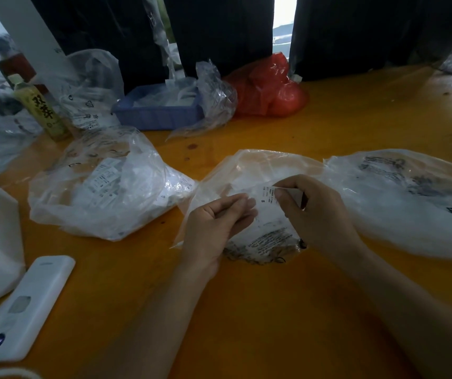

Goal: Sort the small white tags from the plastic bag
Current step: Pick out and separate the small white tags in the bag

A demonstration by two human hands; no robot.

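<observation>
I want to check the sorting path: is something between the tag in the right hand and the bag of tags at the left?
Nothing visible blocks it. The right hand pinches the tag above the middle bag; only the left hand and bare table lie toward the bag of tags.

Orange table [246,310], clear plastic bags [104,192] (three), blue tray [159,116], bottle [41,110]

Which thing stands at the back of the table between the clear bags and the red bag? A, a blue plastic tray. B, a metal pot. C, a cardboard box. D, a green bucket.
A: a blue plastic tray sits there, holding white pieces, with the red bag to its right on the orange table.
</observation>
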